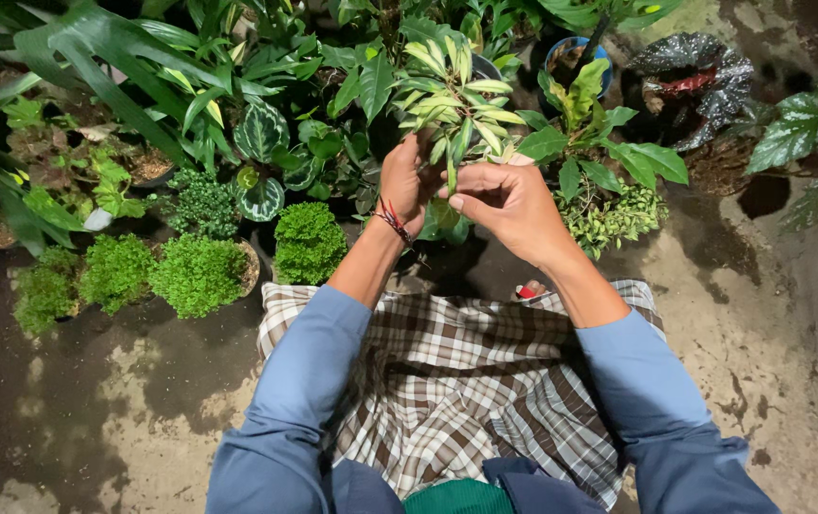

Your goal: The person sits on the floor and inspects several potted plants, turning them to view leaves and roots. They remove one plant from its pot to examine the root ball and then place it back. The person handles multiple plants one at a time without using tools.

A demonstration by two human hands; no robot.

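A potted plant with narrow yellow-green variegated leaves (452, 100) stands just ahead of my knees. My left hand (407, 181), a red thread bracelet at its wrist, reaches in among the lower leaves and grips the stem area. My right hand (504, 200) is beside it, fingers curled and pinching a leaf of the same plant near its base. Both arms wear blue sleeves. A brown checked cloth (447, 381) covers my lap below the hands.
Many potted plants crowd the far side: small round bushy green ones (199, 274) at left, a patterned round-leafed plant (261, 133), dark spotted-leaf plants (689, 62) at right, a blue pot (575, 52). Wet concrete ground (761, 314) lies right and left of me.
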